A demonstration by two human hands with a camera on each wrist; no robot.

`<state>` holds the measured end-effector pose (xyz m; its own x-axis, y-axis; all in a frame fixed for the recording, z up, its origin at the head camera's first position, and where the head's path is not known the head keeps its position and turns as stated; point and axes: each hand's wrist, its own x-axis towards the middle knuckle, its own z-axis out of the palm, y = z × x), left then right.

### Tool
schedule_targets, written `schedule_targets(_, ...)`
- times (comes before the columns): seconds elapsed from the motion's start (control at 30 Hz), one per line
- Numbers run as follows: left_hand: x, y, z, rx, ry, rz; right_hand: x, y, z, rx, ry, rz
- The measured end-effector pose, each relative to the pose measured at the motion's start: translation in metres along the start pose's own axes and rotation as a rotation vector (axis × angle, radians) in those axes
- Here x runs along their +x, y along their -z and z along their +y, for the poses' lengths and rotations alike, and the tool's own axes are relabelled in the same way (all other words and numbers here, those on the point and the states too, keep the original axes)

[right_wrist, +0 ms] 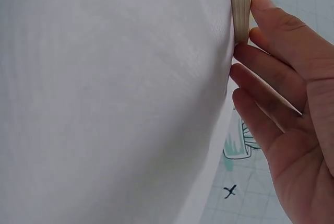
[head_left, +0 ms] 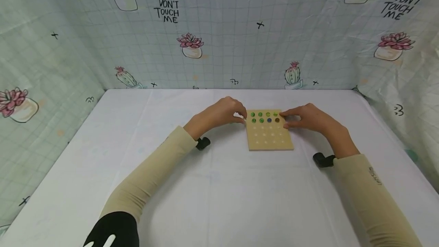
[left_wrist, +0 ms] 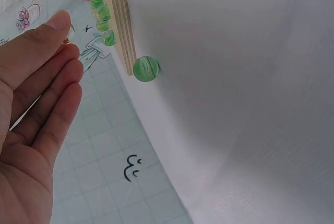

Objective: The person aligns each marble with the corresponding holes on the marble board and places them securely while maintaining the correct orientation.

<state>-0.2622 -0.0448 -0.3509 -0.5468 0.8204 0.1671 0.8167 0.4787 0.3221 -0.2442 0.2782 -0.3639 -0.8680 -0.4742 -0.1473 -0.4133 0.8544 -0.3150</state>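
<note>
A square wooden board (head_left: 269, 146) lies on the white table, its surface marked with rows of small hollows. Several glass marbles (head_left: 268, 114) fill its two far rows, mostly green, with one blue and one brownish. At the board's left edge, my left hand (head_left: 224, 113) pinches a clear marble with an amber tint (left_wrist: 71, 33), largely covered by thumb and fingers. One loose green marble (left_wrist: 146, 69) sits on the table beside the board in the left wrist view; the head view does not show it. My right hand (head_left: 306, 117) touches the board's right edge with extended fingers and thumb.
The white-covered table (head_left: 219, 201) runs back to a hanging cloth (head_left: 219, 48) printed with cacti and potted plants. Black wrist cameras (head_left: 203, 143) hang below both wrists, close over the table.
</note>
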Motion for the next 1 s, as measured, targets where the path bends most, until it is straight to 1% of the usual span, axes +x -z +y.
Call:
schedule_targets(0.1, 0.0, 0.0, 0.0, 0.001, -0.004, 0.016, 0.001, 0.0, 0.002, 0.018, -0.008, 0.025)
schedule_targets(0.2, 0.0, 0.002, 0.001, -0.003, -0.007, 0.025, 0.001, 0.0, 0.004, 0.052, -0.029, 0.033)
schedule_targets(0.33, 0.0, 0.003, 0.001, -0.009, -0.01, 0.025, 0.004, -0.001, 0.01, 0.102, -0.064, 0.022)
schedule_targets(0.47, 0.0, 0.003, 0.002, -0.019, -0.005, 0.015, 0.004, -0.003, 0.014, 0.127, -0.093, -0.001)
schedule_targets(0.67, 0.003, 0.004, 0.003, -0.013, -0.003, 0.002, 0.003, -0.004, 0.016, 0.108, -0.053, -0.036)
schedule_targets(0.8, 0.005, 0.003, 0.004, -0.015, -0.005, -0.001, 0.003, -0.004, 0.017, 0.091, -0.026, -0.028)
schedule_targets(1.0, 0.009, 0.003, 0.005, -0.02, -0.017, 0.008, 0.003, -0.002, 0.017, 0.067, -0.027, -0.03)
